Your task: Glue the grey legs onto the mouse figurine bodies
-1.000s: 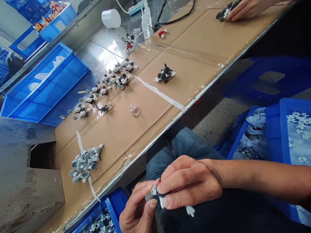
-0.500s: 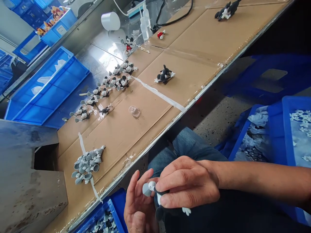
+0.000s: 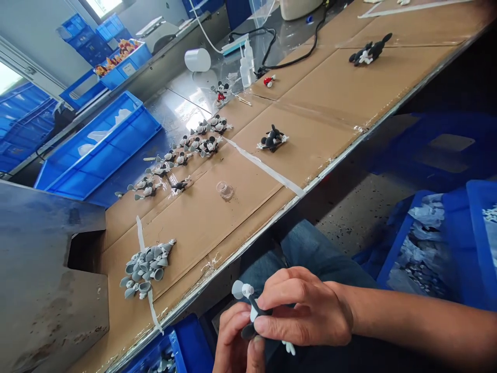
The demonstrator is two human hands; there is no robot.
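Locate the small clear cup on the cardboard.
In the head view, the small clear cup sits on the brown corrugated cardboard just below the white tape strip, to the right of a small black-and-white figurine.

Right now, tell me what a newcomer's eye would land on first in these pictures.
At the bottom, the right hand and left hand hold a small black-and-white figure above the person's lap. Across the cardboard bench, a row of figures leads toward a red-shorted Mickey. A heap of grey parts lies on the bench nearest the person.
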